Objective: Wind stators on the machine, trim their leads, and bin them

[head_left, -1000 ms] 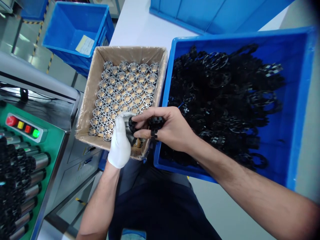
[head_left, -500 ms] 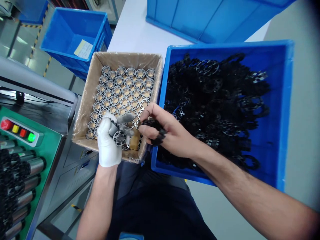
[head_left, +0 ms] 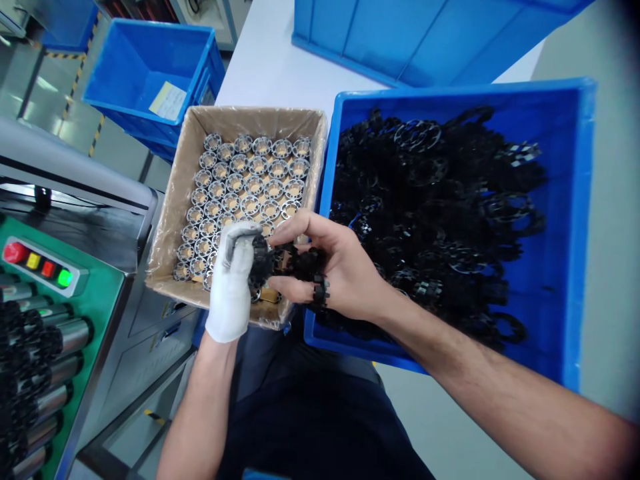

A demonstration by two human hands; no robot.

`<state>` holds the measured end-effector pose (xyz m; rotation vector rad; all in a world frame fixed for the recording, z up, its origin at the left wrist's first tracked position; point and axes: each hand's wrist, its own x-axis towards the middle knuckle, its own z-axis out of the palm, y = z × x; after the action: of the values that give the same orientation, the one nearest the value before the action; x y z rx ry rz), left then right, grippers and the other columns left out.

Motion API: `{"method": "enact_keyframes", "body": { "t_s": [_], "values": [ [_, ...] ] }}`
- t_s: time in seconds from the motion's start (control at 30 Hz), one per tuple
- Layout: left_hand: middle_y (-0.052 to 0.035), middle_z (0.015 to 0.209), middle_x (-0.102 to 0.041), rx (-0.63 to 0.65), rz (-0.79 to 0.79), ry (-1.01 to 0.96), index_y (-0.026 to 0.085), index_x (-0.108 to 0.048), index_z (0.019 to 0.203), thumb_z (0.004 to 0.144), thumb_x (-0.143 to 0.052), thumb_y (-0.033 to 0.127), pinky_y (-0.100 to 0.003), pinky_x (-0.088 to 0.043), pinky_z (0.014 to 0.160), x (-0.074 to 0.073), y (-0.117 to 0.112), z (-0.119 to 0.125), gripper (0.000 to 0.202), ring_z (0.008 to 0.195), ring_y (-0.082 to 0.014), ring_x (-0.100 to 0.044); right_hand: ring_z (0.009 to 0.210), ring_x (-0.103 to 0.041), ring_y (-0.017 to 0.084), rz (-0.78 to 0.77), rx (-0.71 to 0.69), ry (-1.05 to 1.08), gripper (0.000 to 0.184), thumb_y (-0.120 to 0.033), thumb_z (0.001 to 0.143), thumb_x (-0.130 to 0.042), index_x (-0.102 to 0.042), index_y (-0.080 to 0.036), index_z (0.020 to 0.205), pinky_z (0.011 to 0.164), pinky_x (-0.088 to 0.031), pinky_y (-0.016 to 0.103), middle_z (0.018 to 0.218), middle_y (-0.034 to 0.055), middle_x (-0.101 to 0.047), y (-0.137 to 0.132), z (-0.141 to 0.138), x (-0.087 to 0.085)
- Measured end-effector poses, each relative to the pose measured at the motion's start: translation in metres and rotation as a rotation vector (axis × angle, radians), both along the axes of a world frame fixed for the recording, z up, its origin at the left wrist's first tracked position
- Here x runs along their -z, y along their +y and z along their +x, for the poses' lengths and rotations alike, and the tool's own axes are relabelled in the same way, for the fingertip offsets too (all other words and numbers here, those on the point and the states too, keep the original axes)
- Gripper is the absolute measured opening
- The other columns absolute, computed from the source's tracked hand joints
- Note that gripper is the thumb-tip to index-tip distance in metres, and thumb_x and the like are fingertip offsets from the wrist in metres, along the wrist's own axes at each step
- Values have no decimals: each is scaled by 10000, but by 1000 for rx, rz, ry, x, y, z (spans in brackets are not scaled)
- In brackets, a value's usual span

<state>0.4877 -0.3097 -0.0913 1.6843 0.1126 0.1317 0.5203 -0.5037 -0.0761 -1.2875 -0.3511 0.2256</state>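
My left hand [head_left: 229, 293], in a white glove with grey fingers, is closed over the carton. It grips a slotted metal cylinder, now mostly hidden behind a black slotted plastic ring [head_left: 260, 263] on the side facing my other hand. From the right, my bare right hand [head_left: 345, 260] reaches in, its thumb and index finger close to that ring; whether they touch it I cannot tell. Several more black plastic rings [head_left: 307, 263] are bunched inside its curled fingers. Under both hands, rows of slotted metal cylinders [head_left: 250, 204] stand upright in the plastic-lined carton [head_left: 255, 117].
Right of the carton, a blue bin [head_left: 583, 233] holds a heap of black rings [head_left: 425, 200]. Another blue bin [head_left: 390, 40] stands behind on the white table [head_left: 265, 60]. At left are stacked blue crates [head_left: 125, 73] and a green bench [head_left: 100, 293] bearing metal cylinders and lit buttons.
My left hand has turned and shifted right, hiding the cylinder's end face. A black ring now sits at the cylinder, and my right hand's fingers have opened wider around the bunched rings.
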Motion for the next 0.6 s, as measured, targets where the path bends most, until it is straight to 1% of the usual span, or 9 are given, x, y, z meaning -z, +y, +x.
{"method": "enact_keyframes", "body": {
  "t_s": [0.03,0.1,0.13,0.2,0.23,0.33,0.37,0.5,0.6],
  "values": [
    [-31,1380,-775,0,-14,21,324,-816,1279,1163,-583,724,-353,-542,1291,2,0,-1,477,1378,-213,-720,974,-714,178,-34,12,-55,358,-276,855,-1009,-805,-225,1144,777,-588,288,1114,32,-755,0,0,1],
    [-40,1447,-769,-14,-68,81,323,-804,1329,1174,-524,750,-373,-537,1322,4,-1,-3,533,1435,-231,-712,1085,-721,215,-102,30,-144,375,-250,894,-978,-854,-244,1248,845,-602,319,1179,55,-780,-1,0,2],
    [-47,1498,-761,-15,-94,104,319,-799,1368,1176,-508,754,-390,-533,1340,4,-2,-3,557,1485,-247,-697,1081,-715,217,-124,36,-166,401,-260,916,-974,-859,-254,1301,857,-604,331,1207,61,-788,-1,-1,3],
    [-64,1557,-752,-7,-137,120,307,-790,1426,1173,-506,755,-429,-549,1349,2,-5,-3,588,1546,-282,-678,956,-680,187,-143,37,-135,449,-303,970,-958,-837,-282,1402,814,-595,339,1256,58,-794,-1,-1,3],
    [-69,1561,-757,-2,-152,121,305,-790,1439,1171,-506,756,-444,-564,1342,0,-6,-3,596,1552,-294,-680,890,-653,173,-145,33,-107,452,-316,992,-944,-824,-291,1427,788,-587,340,1239,51,-797,-1,-2,3],
    [-58,1550,-769,11,-151,118,320,-799,1431,1171,-507,743,-450,-577,1334,-4,-7,-2,576,1550,-293,-689,803,-628,165,-155,22,-54,412,-311,997,-940,-833,-289,1394,769,-582,347,1103,27,-803,0,-4,3],
    [-50,1553,-767,15,-139,112,325,-800,1430,1175,-509,734,-441,-562,1349,-4,-7,-2,563,1560,-285,-680,806,-640,166,-156,22,-58,397,-307,984,-952,-846,-281,1366,779,-590,348,1102,29,-810,0,-4,4],
    [-38,1594,-736,43,-90,66,333,-791,1449,1195,-513,674,-421,-517,1382,-2,-4,-3,508,1590,-264,-643,851,-680,160,-176,54,-89,390,-297,940,-992,-881,-267,1313,808,-617,333,1274,62,-839,0,-3,5],
    [-32,1585,-731,58,-46,8,340,-788,1454,1213,-507,618,-415,-500,1387,-1,-2,-3,463,1587,-253,-634,873,-707,172,-200,80,-107,415,-312,923,-1015,-898,-267,1318,793,-616,323,1206,68,-845,-2,-1,7]
  ]
}}
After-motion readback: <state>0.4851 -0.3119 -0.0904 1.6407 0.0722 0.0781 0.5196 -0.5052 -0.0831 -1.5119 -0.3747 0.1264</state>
